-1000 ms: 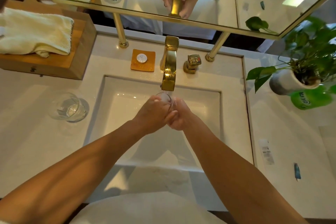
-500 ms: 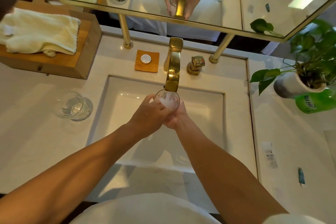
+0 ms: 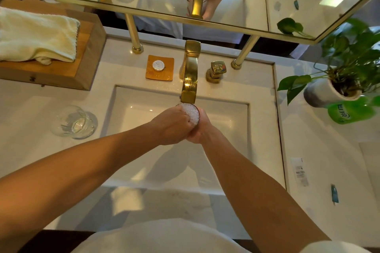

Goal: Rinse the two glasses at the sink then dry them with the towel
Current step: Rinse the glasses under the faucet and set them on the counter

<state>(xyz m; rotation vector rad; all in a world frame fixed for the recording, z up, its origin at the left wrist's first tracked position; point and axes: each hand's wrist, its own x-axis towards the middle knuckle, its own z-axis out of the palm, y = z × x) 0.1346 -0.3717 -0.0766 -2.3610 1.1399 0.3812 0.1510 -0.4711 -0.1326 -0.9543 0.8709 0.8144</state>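
Gold-finished metal is your reference: the square gold faucet (image 3: pixel 190 80) at the rear of the white rectangular sink basin (image 3: pixel 144 113). Directly under its spout you hold the first clear drinking glass (image 3: pixel 191 113), mouth up. Your left hand (image 3: pixel 170 125) curls its fingers round the glass's left wall. Your right hand (image 3: pixel 200 129) cups the right wall and underside. Both hands grip it and touch each other below the rim.

Change: half a second ago water stood partway up the glass; now white, bubbling water fills it to the rim. Judge the filling stage complete; emptying is the next step.

The second clear ribbed glass (image 3: pixel 75 123) stands on the pale stone counter (image 3: pixel 30 150) well left of the faucet. The pale yellow terry towel (image 3: pixel 39 35) lies on the wooden box (image 3: pixel 86 51) further left and behind. Drying has not begun.

Lettering: the green plastic bottle (image 3: pixel 349 113) far right of the faucet carries white characters, too blurred to read. The white barcode tag (image 3: pixel 300 172), right of the faucet and nearer you, is too small to read. The round white disc (image 3: pixel 158 65) just left of the faucet shows no legible print.
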